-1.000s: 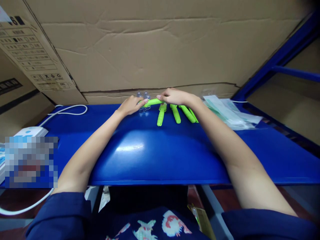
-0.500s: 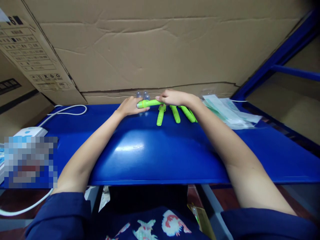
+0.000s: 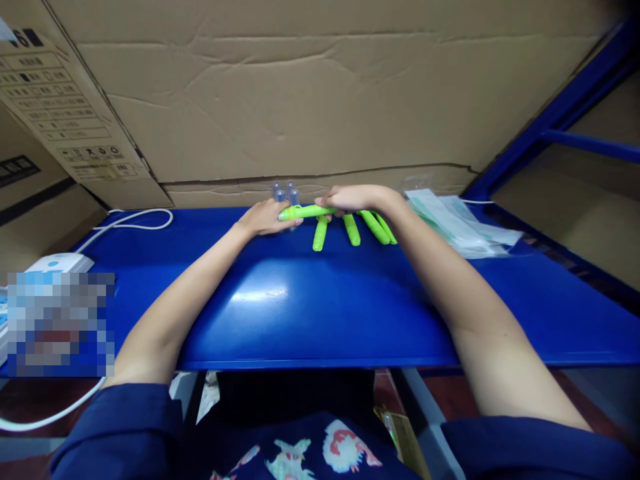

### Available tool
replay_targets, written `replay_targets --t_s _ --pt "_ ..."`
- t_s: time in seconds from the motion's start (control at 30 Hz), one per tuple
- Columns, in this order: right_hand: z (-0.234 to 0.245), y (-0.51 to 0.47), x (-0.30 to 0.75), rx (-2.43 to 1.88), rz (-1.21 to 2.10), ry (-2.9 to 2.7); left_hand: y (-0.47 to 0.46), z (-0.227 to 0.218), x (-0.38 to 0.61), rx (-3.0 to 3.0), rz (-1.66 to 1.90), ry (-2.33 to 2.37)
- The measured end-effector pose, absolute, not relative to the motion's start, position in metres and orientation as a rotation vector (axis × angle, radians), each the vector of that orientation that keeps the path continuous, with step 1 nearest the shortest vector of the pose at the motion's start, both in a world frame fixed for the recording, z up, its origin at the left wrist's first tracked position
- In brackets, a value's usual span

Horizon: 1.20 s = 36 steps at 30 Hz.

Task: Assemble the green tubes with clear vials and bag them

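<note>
A lime-green stick (image 3: 314, 211) with a yellow band and a silvery end lies level between my two hands, just above the far part of the tabletop. My left hand (image 3: 263, 217) has its fingers closed around the silvery end on the left. My right hand (image 3: 345, 199) grips the same stick nearer its right end, from above. Beneath and beside my right hand lie more green sticks (image 3: 351, 231), pointing toward me; their far ends are partly covered by the hand. Several small clear plastic caps (image 3: 286, 193) stand just behind my left fingers.
A blue tabletop (image 3: 310, 313) runs up to a tall cardboard sheet (image 3: 300, 100). Clear plastic bags (image 3: 463, 223) lie at the right. On the left are a white power strip (image 3: 60, 264) and its looped white cable (image 3: 145, 219). A blue metal frame (image 3: 555, 100) rises at the right.
Both hands and the held stick have shifted slightly toward me, and the stick has moved a little right. The clear caps now show more fully behind it.
</note>
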State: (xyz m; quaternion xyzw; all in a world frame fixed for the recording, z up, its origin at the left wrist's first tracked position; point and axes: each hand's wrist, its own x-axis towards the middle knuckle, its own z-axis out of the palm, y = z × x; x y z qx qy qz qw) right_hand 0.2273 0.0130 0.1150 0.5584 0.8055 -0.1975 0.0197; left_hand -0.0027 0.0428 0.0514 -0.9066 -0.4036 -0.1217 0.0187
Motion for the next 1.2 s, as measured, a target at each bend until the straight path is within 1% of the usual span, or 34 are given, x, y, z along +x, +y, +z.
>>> replay_targets --t_s 0.27,0.37,0.47,0.57,0.67,0.73,0.87,1.0,1.2 --pt "0.112 0.014 0.233 1.720 -0.803 2.468 0.041 0.052 0.001 -2.833 -0.338 -1.226" --pt "0.111 0.015 0.235 1.717 -0.811 2.462 0.040 0.051 0.002 -2.815 -0.345 -1.203" --pt "0.110 0.018 0.236 1.730 -0.713 2.473 0.042 0.050 0.001 -2.752 -0.398 -1.190" --pt "0.108 0.021 0.234 1.798 -0.504 2.537 0.045 0.049 -0.004 -2.662 -0.453 -1.223" --pt "0.106 0.022 0.232 1.822 -0.300 2.698 0.045 0.051 -0.007 -2.594 -0.462 -1.303" --pt "0.106 0.020 0.230 1.784 -0.226 2.807 0.045 0.053 -0.008 -2.568 -0.465 -1.349" --pt "0.108 0.017 0.231 1.695 -0.161 2.849 0.043 0.055 -0.006 -2.541 -0.468 -1.377" --pt "0.114 0.015 0.234 1.597 -0.202 2.805 0.042 0.055 -0.003 -2.571 -0.507 -1.341" --pt "0.124 0.011 0.238 1.630 -0.070 2.803 0.045 0.055 -0.004 -2.644 -0.635 -1.301"
